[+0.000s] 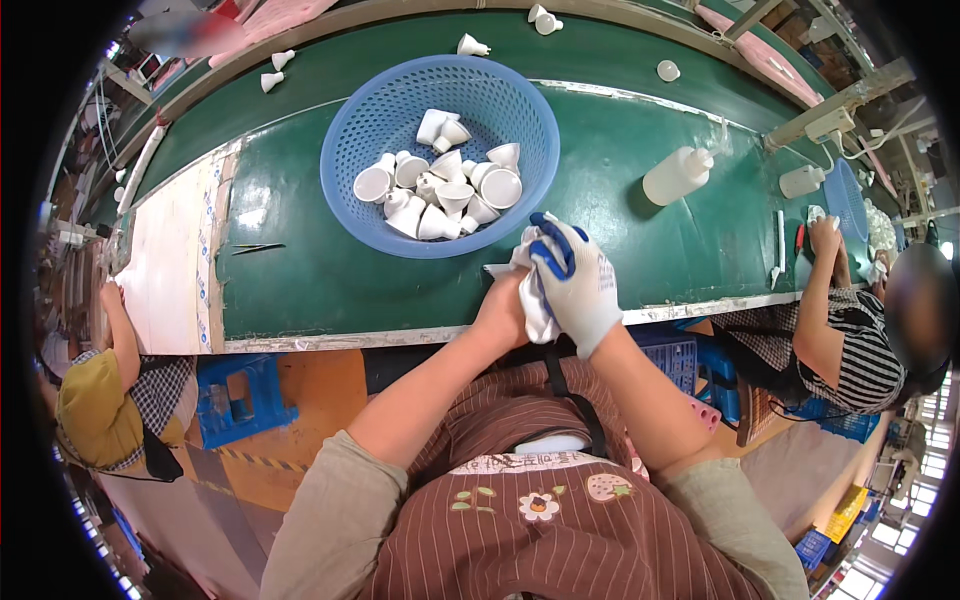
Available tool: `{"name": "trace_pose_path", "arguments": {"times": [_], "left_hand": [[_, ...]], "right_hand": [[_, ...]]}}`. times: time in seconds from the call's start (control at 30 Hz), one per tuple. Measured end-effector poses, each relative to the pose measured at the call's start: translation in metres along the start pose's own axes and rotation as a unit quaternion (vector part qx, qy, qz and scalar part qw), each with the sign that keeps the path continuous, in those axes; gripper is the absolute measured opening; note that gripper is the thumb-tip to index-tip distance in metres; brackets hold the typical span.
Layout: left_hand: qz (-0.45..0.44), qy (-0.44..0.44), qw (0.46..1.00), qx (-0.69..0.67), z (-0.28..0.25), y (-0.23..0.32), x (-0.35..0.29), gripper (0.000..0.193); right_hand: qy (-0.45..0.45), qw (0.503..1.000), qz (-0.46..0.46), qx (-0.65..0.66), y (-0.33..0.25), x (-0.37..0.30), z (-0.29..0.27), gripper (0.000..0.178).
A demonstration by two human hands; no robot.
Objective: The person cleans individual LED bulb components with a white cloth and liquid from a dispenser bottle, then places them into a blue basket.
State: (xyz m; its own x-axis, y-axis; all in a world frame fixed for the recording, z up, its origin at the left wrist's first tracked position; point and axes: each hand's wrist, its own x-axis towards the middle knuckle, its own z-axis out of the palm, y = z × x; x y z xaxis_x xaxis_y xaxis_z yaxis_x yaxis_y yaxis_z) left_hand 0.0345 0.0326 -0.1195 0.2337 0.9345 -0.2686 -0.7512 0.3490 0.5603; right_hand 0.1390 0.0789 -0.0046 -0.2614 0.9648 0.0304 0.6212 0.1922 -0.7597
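Just in front of the basket, at the table's near edge, my two hands are pressed together round a crumpled white cloth (538,312). My bare left hand (503,308) is closed on it from the left. Over it from the right curls my right hand (580,282), in a white glove with blue fingertips, also closed on the cloth. Whether anything is wrapped inside the cloth is hidden. Beyond them, a round blue plastic basket (345,215) holds several white bulb-shaped lamps (455,197), lying in a loose heap.
A white squeeze bottle (677,177) stands right of the basket on the green table (290,300). Black tweezers (258,248) lie to the left. More white lamps (473,45) rest along the far strip. People work at left (110,400) and right (850,340); a blue stool (240,400) stands below.
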Motion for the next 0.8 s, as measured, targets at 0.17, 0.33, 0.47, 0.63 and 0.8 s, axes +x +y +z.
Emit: {"name": "trace_pose_path", "arguments": {"times": [0.17, 0.33, 0.47, 0.63, 0.8], "left_hand": [[0.186, -0.01, 0.845, 0.502, 0.032, 0.048, -0.034, 0.031], [0.137, -0.012, 0.896, 0.423, 0.057, 0.074, -0.076, 0.039], [0.092, -0.023, 0.929, 0.358, 0.072, 0.081, -0.092, 0.044], [0.094, -0.036, 0.928, 0.359, 0.072, 0.08, -0.101, 0.04], [0.082, -0.042, 0.957, 0.276, 0.072, 0.074, -0.099, 0.038]], "right_hand": [[0.008, 0.997, 0.045, -0.062, 0.061, 0.02, -0.002, 0.044], [0.123, 0.992, -0.018, -0.036, 0.073, 0.0, -0.021, 0.041], [0.108, 0.993, -0.03, -0.03, 0.086, -0.007, -0.015, 0.04], [0.112, 0.993, -0.044, -0.017, 0.083, -0.01, -0.016, 0.041], [0.128, 0.989, -0.067, -0.015, 0.087, -0.01, -0.015, 0.041]]}}
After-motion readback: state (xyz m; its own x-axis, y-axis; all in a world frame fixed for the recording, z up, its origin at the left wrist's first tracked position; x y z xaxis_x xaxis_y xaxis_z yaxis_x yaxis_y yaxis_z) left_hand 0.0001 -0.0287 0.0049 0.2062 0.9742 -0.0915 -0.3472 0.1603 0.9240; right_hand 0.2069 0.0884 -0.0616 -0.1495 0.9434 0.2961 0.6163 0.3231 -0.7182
